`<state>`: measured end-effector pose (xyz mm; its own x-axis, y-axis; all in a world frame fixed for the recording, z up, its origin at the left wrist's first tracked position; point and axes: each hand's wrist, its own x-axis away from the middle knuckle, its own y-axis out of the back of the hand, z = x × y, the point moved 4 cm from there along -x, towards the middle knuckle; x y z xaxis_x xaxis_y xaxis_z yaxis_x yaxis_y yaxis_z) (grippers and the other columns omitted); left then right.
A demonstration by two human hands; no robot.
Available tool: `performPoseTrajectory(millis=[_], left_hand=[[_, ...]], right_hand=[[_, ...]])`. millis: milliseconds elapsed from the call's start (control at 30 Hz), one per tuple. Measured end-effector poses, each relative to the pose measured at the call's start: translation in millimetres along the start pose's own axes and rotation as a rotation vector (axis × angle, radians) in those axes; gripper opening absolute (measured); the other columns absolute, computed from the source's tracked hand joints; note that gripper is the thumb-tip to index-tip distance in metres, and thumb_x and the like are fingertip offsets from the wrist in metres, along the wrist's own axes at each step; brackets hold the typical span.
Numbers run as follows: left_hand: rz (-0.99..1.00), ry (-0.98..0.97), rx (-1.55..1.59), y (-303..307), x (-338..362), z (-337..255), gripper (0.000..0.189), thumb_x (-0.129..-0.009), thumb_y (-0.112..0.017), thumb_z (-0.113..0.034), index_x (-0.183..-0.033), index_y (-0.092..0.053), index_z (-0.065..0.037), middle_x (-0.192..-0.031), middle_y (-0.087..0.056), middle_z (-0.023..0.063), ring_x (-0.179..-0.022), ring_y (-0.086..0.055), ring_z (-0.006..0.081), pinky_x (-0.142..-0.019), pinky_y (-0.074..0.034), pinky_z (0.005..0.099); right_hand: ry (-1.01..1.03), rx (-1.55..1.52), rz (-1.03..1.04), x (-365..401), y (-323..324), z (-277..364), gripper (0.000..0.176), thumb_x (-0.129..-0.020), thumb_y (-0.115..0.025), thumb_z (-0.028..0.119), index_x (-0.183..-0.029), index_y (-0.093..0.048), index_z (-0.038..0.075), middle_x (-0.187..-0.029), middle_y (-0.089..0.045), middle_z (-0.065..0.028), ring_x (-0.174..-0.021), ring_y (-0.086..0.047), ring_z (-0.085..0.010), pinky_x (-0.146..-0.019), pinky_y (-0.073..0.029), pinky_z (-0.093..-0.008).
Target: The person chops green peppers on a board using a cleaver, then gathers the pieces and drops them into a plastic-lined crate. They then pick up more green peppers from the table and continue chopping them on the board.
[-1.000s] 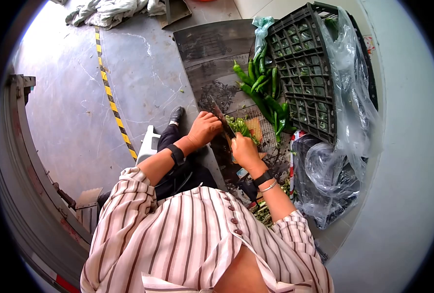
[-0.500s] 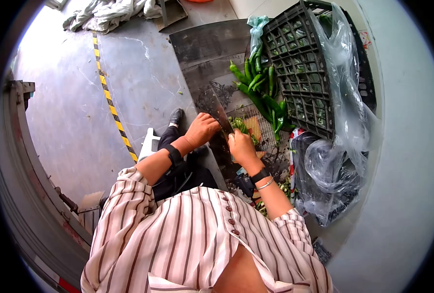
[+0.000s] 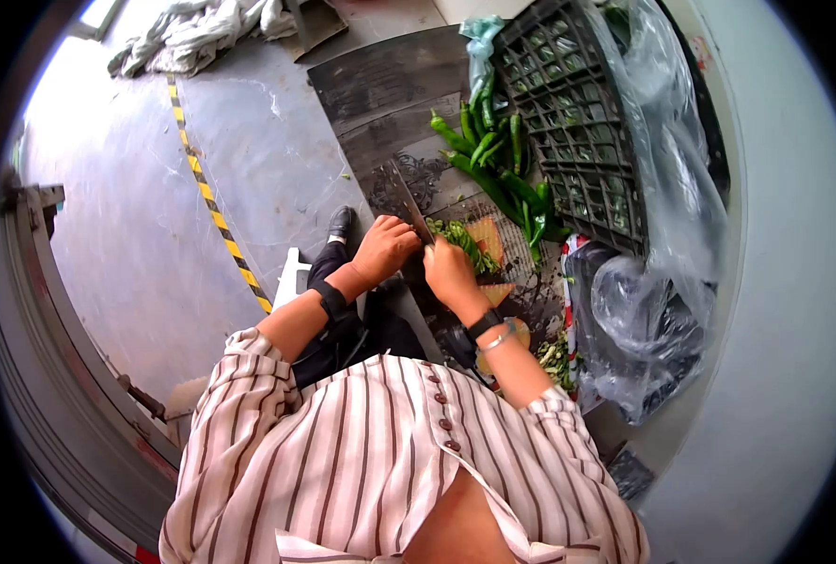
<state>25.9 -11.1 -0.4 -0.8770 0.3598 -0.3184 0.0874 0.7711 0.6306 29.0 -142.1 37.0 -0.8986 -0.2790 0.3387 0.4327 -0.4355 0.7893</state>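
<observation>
My right hand [image 3: 449,273] is closed round the handle of a knife [image 3: 410,199], its blade pointing up and to the left. Close against the blade's left side, my left hand [image 3: 387,249] has its fingers curled together; anything in them is hidden. Chopped green pieces [image 3: 467,246] lie just right of the blade, on a worn dark board [image 3: 380,103] with cardboard on it. Farther up and right is a pile of long green peppers [image 3: 493,160].
A black plastic crate [image 3: 583,132] lined with clear plastic [image 3: 670,141] stands beside the peppers. Below it sits a dark, plastic-wrapped bundle [image 3: 634,329]. Green scraps [image 3: 557,362] lie near my right forearm. Yellow-black tape [image 3: 213,207] crosses the floor, and white cloth [image 3: 192,38] is heaped at the top.
My right hand and the knife have moved left, nearer my left hand. The left hand has barely moved. The view has shifted slightly.
</observation>
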Motion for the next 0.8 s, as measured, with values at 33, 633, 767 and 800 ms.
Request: performPoseTrajectory(millis=[33,633,767,800], left_hand=[[0.034,-0.006,-0.057,-1,-1,0,0.007,-0.071,-0.063,-0.011,-0.077,-0.058,-0.012,-0.075,-0.053,0.0021,-0.079,-0.052,0.0215,-0.076,-0.039,0.0330],[0.404,0.244,-0.052,7,-29,-11,0.088,-0.059,-0.075,-0.005,-0.136,-0.033,-0.009,-0.120,-0.043,0.0174,-0.108,-0.050,0.0378,-0.090,-0.046,0.0405],[0.477,0.232,-0.052,-11,-39,-14,0.088,-0.058,-0.074,-0.003,-0.137,-0.035,-0.008,-0.121,-0.042,0.0182,-0.109,-0.050,0.0384,-0.091,-0.046,0.0397],[0.514,0.240,-0.061,-14,-39,-14,0.087,-0.058,-0.074,-0.003,-0.137,-0.036,-0.008,-0.122,-0.042,0.0174,-0.108,-0.051,0.0376,-0.091,-0.046,0.0393]], right_hand=[[0.000,-0.052,-0.027,-4,0,2,0.020,-0.087,-0.053,0.016,-0.083,-0.054,-0.003,-0.072,-0.060,-0.0266,-0.070,-0.059,-0.0447,-0.061,-0.047,-0.0504],[-0.615,-1.234,-0.279,177,-8,-134,0.025,-0.089,-0.058,0.019,-0.074,-0.047,0.003,-0.057,-0.048,-0.0013,-0.040,-0.046,-0.0087,-0.038,-0.038,-0.0257],[-0.611,-1.245,-0.318,183,-19,-127,0.028,-0.089,-0.059,0.020,-0.070,-0.046,0.005,-0.056,-0.048,-0.0005,-0.041,-0.047,-0.0088,-0.038,-0.038,-0.0259],[-0.619,-1.279,-0.316,180,-28,-128,0.027,-0.089,-0.060,0.020,-0.070,-0.048,0.004,-0.056,-0.048,-0.0001,-0.040,-0.047,-0.0083,-0.037,-0.038,-0.0250]])
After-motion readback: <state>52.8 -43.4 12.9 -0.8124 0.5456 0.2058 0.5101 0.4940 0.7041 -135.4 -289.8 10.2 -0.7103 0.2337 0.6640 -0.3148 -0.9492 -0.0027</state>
